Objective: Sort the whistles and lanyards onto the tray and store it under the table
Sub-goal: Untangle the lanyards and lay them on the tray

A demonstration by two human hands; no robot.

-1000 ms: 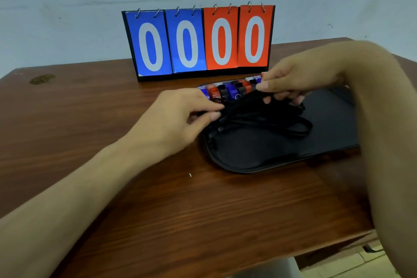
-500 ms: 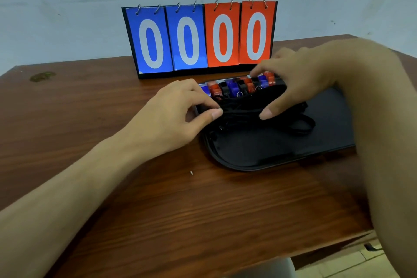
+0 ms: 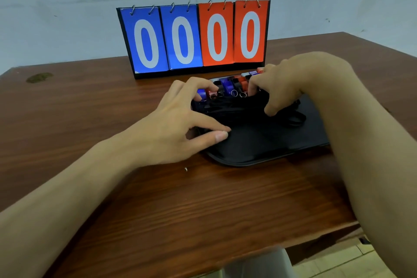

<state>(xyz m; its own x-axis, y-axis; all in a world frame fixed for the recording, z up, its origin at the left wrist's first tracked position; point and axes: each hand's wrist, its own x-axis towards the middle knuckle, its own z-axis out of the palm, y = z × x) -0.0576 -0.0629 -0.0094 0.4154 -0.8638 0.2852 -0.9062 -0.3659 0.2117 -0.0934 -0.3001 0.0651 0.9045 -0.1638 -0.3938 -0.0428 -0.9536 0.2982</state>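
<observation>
A black tray point(image 3: 252, 153) lies on the brown table, right of centre. Along its far edge stands a row of blue, red and black whistles point(image 3: 230, 87) with metal rings. In front of them sits a bundle of black lanyards point(image 3: 237, 108). My left hand point(image 3: 180, 124) rests on the left end of the bundle, fingers spread over it and thumb on the tray floor. At the right end of the bundle, my right hand point(image 3: 291, 88) has its fingertips pressing down by the whistles and its thumb against the lanyards. Neither hand lifts anything.
A flip scoreboard point(image 3: 194, 38) showing 00 in blue and 00 in red stands just behind the tray, against the wall. The table's front edge point(image 3: 203, 264) is close to me, with tiled floor beyond at lower right. A small white speck point(image 3: 186, 169) lies near the tray.
My right hand has let the lanyards down from a pinch and now presses on the bundle's right end. My left hand has spread over the left end.
</observation>
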